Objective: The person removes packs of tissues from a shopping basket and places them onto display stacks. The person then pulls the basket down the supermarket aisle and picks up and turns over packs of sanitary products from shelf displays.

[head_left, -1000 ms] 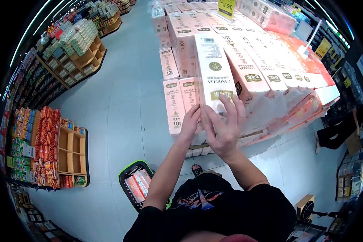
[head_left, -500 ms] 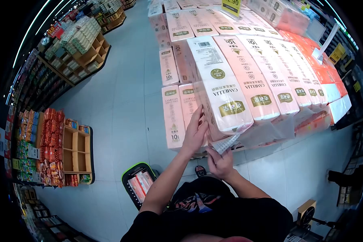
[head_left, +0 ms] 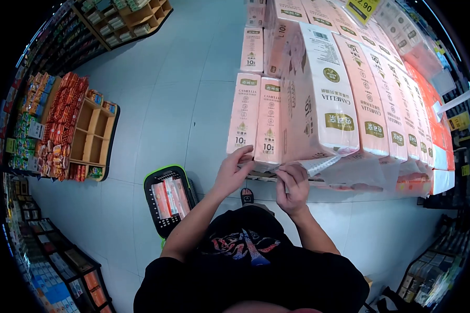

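From the head camera, the person's left hand is at the near bottom end of two slim pink tissue packs that stand side by side, both marked with a 10. Its fingers are bent and spread a bit, and they touch the corner of the packs, but I cannot tell if the left grip is closed on anything. The right hand is just beside it, with its thumb and fingers curled close together at the bottom edge of the pile. I cannot tell if the right grip is pinching something there. Just above the right hand sits a big CAMELLIA tissue pack, with its letters upside down to the person. A loose flap of clear plastic wrap sticks out at its near bottom end. More pink packs stand in a row next to it, going off to the right. A yellow price sign is up at the back of the pile. On the floor, by the left arm, is a black basket with a green rim, and white, pink and red packs lie inside it. Far to the left, red snack packs are stacked beside a wooden shelf.
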`<state>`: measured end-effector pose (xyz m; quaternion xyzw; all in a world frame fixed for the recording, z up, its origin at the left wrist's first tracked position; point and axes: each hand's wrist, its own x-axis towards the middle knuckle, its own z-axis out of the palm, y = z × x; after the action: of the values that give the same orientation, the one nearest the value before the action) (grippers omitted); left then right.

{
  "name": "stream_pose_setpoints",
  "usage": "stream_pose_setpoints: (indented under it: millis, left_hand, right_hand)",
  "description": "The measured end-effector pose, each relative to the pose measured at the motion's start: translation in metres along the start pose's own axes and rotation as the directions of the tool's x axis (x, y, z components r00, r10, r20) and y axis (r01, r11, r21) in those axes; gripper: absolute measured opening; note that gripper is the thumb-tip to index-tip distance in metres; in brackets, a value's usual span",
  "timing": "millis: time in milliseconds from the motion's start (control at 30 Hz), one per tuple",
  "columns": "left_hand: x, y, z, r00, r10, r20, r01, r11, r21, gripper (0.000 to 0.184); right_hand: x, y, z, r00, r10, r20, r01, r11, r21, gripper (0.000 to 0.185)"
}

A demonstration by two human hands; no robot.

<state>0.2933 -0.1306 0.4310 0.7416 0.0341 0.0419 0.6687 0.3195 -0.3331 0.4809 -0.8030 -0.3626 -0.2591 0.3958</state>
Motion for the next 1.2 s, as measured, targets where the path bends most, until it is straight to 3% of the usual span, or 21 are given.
stream_pose_setpoints:
  millis: [67,133,267,367,467,567,633,667,733,800,867,1000,1100,1167,1200]
  left_hand:
    - [-0.041,-0.032,-0.021,0.996,-0.046,-0.081,0.050,0.998,0.047,0.044]
    - [-0.087,-0.060,-0.043,0.966,-0.209,-0.155,0.220,0.974,0.057,0.041]
    - [-0.187,-0.119,-0.079,0.877,-0.391,-0.278,0.445,0.880,0.166,0.040]
    - [-0.250,-0.142,-0.096,0.822,-0.446,-0.354,0.535,0.818,0.214,0.043]
    - [-0.304,-0.162,-0.101,0.753,-0.481,-0.450,0.586,0.801,0.125,0.044]
    - [-0.352,-0.191,-0.100,0.680,-0.513,-0.524,0.600,0.800,-0.006,0.043]
    - [-0.381,-0.207,-0.098,0.609,-0.595,-0.526,0.636,0.761,-0.124,0.046]
    - [-0.391,-0.205,-0.099,0.597,-0.584,-0.550,0.662,0.746,-0.074,0.044]
    - [-0.413,-0.214,-0.100,0.552,-0.631,-0.545,0.667,0.726,-0.165,0.044]
    - [-0.435,-0.229,-0.101,0.525,-0.638,-0.564,0.682,0.712,-0.171,0.045]
    - [-0.451,-0.230,-0.110,0.470,-0.687,-0.554,0.688,0.678,-0.258,0.045]
    - [-0.474,-0.248,-0.118,0.374,-0.703,-0.606,0.651,0.664,-0.369,0.043]
    - [-0.480,-0.266,-0.120,0.292,-0.722,-0.628,0.588,0.653,-0.477,0.041]
    - [-0.479,-0.287,-0.117,0.225,-0.734,-0.641,0.485,0.654,-0.580,0.038]
    - [-0.474,-0.288,-0.117,0.209,-0.744,-0.634,0.481,0.643,-0.596,0.038]
  right_hand:
    - [0.001,-0.012,0.005,0.996,-0.003,0.086,-0.001,0.999,0.050,0.026]
    - [-0.001,-0.027,0.015,0.992,-0.012,0.122,0.001,0.996,0.093,0.026]
    - [0.001,-0.060,0.041,0.974,-0.047,0.222,-0.005,0.974,0.227,0.023]
    - [-0.002,-0.089,0.064,0.960,-0.086,0.267,0.010,0.961,0.275,0.020]
    - [-0.006,-0.123,0.086,0.918,-0.137,0.373,0.010,0.946,0.324,0.019]
    - [-0.015,-0.163,0.104,0.834,-0.159,0.528,-0.059,0.926,0.373,0.019]
    - [-0.030,-0.182,0.119,0.775,-0.232,0.588,-0.005,0.928,0.372,0.021]
    - [-0.040,-0.193,0.123,0.733,-0.274,0.623,-0.009,0.912,0.411,0.021]
    - [-0.058,-0.216,0.131,0.628,-0.196,0.753,-0.116,0.933,0.340,0.023]
    - [-0.076,-0.234,0.139,0.579,-0.255,0.774,-0.079,0.928,0.365,0.023]
    - [-0.086,-0.249,0.145,0.439,-0.348,0.829,-0.026,0.917,0.399,0.024]
    - [-0.103,-0.246,0.169,0.318,-0.378,0.869,-0.014,0.915,0.403,0.026]
    - [-0.103,-0.224,0.199,0.236,-0.300,0.924,-0.136,0.932,0.337,0.031]
    - [-0.104,-0.203,0.239,0.184,-0.186,0.965,-0.328,0.914,0.239,0.032]
    - [-0.107,-0.189,0.265,0.163,-0.192,0.968,-0.327,0.915,0.236,0.032]
